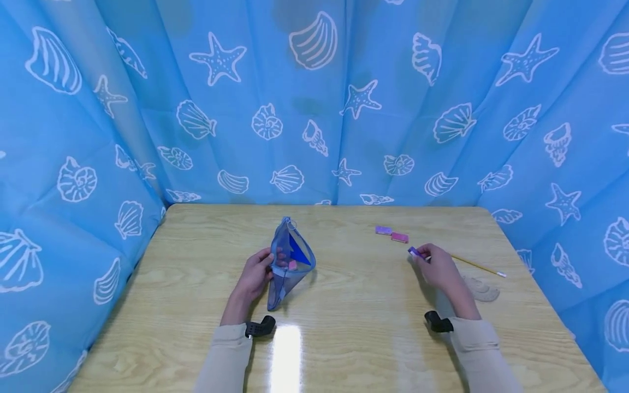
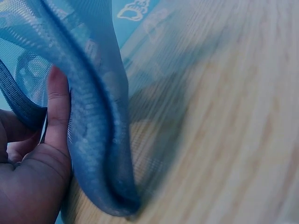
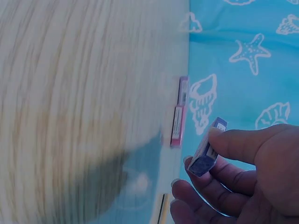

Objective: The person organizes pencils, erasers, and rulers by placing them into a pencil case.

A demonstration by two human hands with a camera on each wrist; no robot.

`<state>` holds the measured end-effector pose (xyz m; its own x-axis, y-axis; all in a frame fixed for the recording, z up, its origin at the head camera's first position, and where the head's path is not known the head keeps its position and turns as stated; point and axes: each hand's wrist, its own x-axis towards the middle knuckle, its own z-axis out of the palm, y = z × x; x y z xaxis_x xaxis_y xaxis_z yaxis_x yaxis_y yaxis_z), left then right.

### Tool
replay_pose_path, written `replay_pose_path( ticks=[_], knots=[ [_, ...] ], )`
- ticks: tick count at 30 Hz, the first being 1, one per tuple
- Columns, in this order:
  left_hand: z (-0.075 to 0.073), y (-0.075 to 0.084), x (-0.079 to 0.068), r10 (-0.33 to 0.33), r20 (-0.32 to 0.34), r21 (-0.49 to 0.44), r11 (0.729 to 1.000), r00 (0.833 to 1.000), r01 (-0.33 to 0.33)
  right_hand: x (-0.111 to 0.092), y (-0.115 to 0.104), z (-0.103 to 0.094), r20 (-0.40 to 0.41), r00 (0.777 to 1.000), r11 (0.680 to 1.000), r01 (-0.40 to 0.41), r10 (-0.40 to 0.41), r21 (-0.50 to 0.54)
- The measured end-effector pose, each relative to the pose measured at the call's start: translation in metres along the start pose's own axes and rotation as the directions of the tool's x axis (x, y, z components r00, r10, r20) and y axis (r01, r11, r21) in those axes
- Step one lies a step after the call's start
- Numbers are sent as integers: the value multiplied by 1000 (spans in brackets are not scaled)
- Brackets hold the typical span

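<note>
My left hand (image 1: 256, 271) holds a blue mesh zipper pouch (image 1: 301, 279) by its side, with its mouth gaping upward. Through the opening show a blue pointed piece (image 1: 298, 252) and a small pink block (image 1: 292, 265). In the left wrist view, a finger (image 2: 58, 105) lies against the pouch's mesh (image 2: 96, 116). Between thumb and fingers, my right hand (image 1: 437, 267) pinches a small purple eraser (image 3: 205, 151), raised above the table. Beyond that hand, a lilac eraser (image 1: 383, 230) and a pink eraser (image 1: 400, 237) lie end to end.
A yellow pencil (image 1: 476, 266) with a white end lies right of my right hand. Nearer my right wrist is a flat beige piece (image 1: 484, 290), partly hidden by the arm. The wooden table (image 1: 354, 327) meets a blue shell-patterned curtain (image 1: 314, 109) at its back and sides.
</note>
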<state>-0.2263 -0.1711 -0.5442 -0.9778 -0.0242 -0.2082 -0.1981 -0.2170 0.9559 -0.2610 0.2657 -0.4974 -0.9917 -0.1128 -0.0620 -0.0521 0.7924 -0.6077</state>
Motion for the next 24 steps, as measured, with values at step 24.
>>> replay_pose_path(
  ticks=[24],
  knots=[
    [0,3,-5,34,9,-17,999,999,-34,10,-46,33,-15,979,960,204,-205,190]
  ],
)
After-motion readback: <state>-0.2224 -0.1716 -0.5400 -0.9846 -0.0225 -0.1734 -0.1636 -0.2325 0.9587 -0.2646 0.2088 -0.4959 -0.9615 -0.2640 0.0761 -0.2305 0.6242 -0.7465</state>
